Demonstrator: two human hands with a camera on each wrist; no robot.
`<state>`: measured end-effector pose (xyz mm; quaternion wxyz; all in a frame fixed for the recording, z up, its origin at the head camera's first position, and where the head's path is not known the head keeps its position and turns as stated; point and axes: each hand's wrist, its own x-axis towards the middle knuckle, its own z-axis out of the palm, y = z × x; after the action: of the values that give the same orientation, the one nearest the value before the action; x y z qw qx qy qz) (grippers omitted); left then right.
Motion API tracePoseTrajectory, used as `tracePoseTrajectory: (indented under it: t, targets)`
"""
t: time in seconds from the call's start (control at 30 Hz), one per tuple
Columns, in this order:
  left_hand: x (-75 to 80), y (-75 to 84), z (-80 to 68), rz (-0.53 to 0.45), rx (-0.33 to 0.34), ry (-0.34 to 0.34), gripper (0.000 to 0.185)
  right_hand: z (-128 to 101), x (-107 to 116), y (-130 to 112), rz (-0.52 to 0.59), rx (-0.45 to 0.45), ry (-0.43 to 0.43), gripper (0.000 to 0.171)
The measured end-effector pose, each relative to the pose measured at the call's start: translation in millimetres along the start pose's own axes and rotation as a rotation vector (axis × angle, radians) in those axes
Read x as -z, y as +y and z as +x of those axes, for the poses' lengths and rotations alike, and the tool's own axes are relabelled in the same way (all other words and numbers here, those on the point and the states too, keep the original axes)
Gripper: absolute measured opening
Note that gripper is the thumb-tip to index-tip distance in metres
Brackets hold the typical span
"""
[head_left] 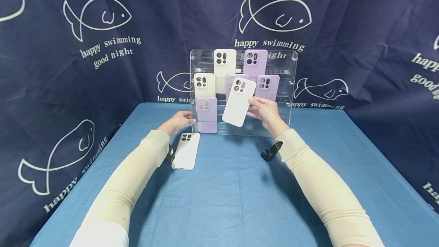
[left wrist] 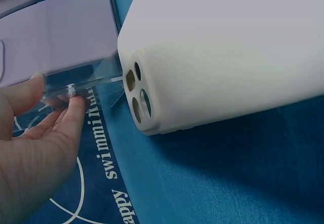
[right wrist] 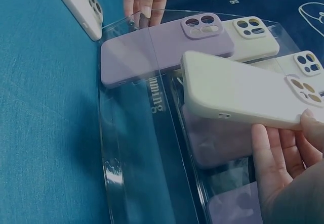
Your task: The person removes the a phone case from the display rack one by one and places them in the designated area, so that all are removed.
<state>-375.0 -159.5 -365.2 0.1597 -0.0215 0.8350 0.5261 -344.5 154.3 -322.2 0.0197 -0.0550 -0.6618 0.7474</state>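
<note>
My right hand [head_left: 268, 114] pinches a white phone case [head_left: 237, 106] by its right edge, thumb on the back near the camera cutouts. The case leans slightly, in front of a clear tiered display stand [head_left: 286, 66], and overlaps a purple case [head_left: 231, 83] in the head view. At the stand's lower left side, my left hand [head_left: 179, 122] grips the clear side panel between thumb and fingers, as the left wrist view [left wrist: 45, 133] shows. Right beside that hand, a purple phone case [head_left: 207, 116] stands on the lowest tier.
Another white case [head_left: 186, 154] lies by the left forearm, its camera end near the stand. Higher tiers hold white cases [head_left: 225, 62] and purple cases [head_left: 255, 62]. A blue cloth [head_left: 223, 186] covers the table; a dark fish-print curtain [head_left: 103, 48] hangs behind.
</note>
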Motion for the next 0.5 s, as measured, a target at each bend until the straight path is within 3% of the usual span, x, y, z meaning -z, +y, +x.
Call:
tracePoseTrajectory:
  t: [0.33, 0.5]
  targets:
    - [-0.2, -1.1, 1.1, 0.005, -0.002, 0.000, 0.057, -2.7, 3.6, 4.6, 0.046, -0.042, -0.045, 0.047]
    - [-0.1, -0.8, 1.0, -0.007, -0.001, -0.005, 0.058, -5.4, 3.4, 6.3, 0.057, -0.060, -0.068, 0.031]
